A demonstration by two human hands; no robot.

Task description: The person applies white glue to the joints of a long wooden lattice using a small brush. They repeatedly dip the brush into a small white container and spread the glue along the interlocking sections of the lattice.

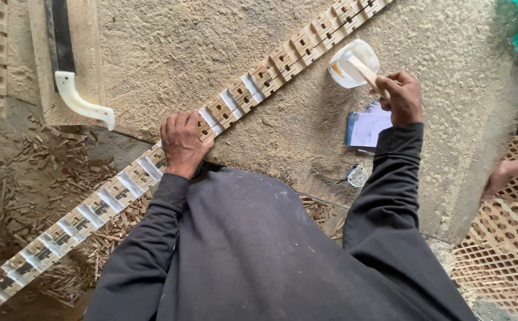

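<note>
Across the sawdust-covered counter, seen from my head camera, a long notched wooden strip runs diagonally from lower left to upper right. My left hand lies palm down on the strip near its middle, fingers curled over its far edge, pressing rather than closing around it. My right hand is closed around a thin wooden stick, whose far end sits inside a small clear plastic cup standing on the counter just beside the strip. Near that hand, a small blue-edged booklet lies flat, with a little round white object on a wire below it. At upper left, a dark blade with a white curved handle rests on a board. Wood chips cover the floor beneath the strip. Someone else's hand shows at right, above a wooden lattice panel.
</note>
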